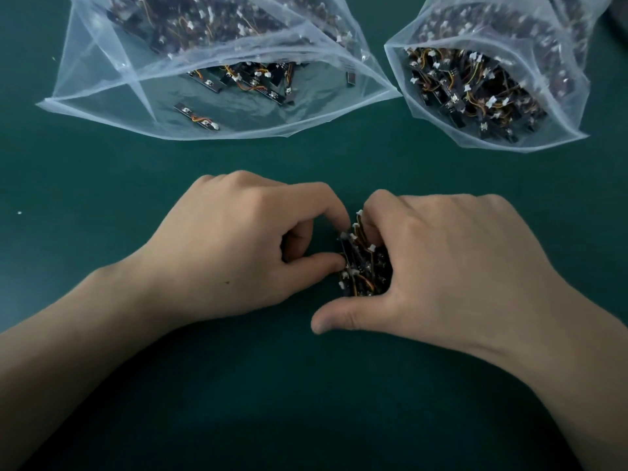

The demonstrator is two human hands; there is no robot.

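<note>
Squarely in the middle of the green mat (306,385), a bundle of small black circuit strips (362,266) with orange-yellow wires and white connectors sits between the two hands. The right hand (452,266) is curled round the bundle from its right side, its fingers wrapped over the top, so most of the bundle is hidden. Its thumb (336,319) lies flat on the mat just below the bundle. The left hand (231,246) comes in from the other side and pinches the left edge of the bundle between index fingertip (341,219) and thumb, with its other fingers tucked under the palm. How many strips the bundle contains cannot be told.

Well beyond the hands, two clear plastic bags lie on the mat with their mouths toward the person. The left bag (102,96) gapes wide and is sparsely filled near its mouth: a cluster of the same strips lies further in, and one loose strip pair (196,116) lies apart, close to the opening. The right bag (574,62) is packed with strips and wires up to its rim. The two bags nearly touch at their near corners. Nothing lies between the bags and the hands. A white speck (19,212) lies on the mat far to the left.
</note>
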